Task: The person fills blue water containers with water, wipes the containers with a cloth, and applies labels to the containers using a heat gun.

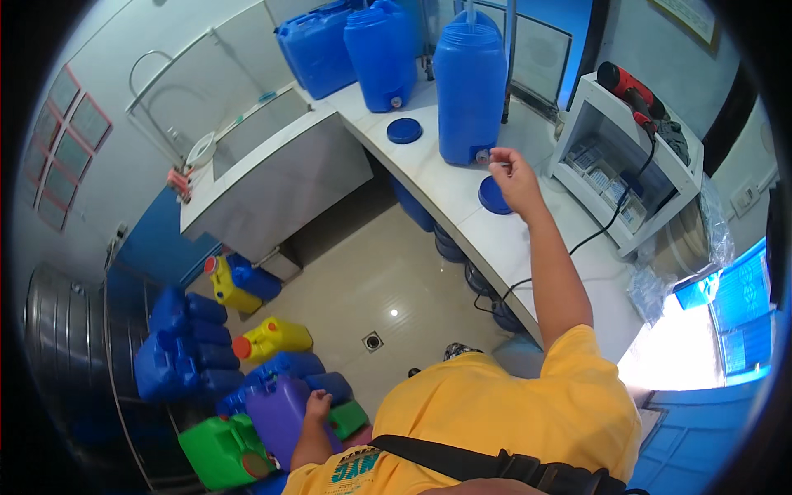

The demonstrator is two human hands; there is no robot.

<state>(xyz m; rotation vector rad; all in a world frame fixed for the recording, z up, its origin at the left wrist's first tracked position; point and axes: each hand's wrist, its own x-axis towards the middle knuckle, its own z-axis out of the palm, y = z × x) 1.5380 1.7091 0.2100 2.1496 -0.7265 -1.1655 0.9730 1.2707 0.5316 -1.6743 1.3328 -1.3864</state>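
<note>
Counter: I've got the white tiled counter (433, 177) running across my view, joined at the far left to the sink (272, 190).
White cabinet: standing open-fronted on the counter's right (609, 136), small packs inside, a red-and-black corded hand tool (629, 89) lying on top.
Spigot jug: here's the one I'm working at, a tall blue water jug (469, 91), upright near the counter's front edge; a second blue spigot jug (381, 62) stands to its left.
Purple jerrycan: down at lower left (280, 421), among blue, green and yellow ones, green jerrycan (219, 454) just beside it.
Left hand: fingers curled at the purple jerrycan's right side (318, 404); I can't tell whether they grip it.
Right hand: up at the jug's base (518, 183), thumb and fingers bent close together; contact I can't confirm.
Blue screw lid: flat below that hand (490, 198), partly covered.
Spigot: low on the jug (483, 157), right at my fingertips.
</note>
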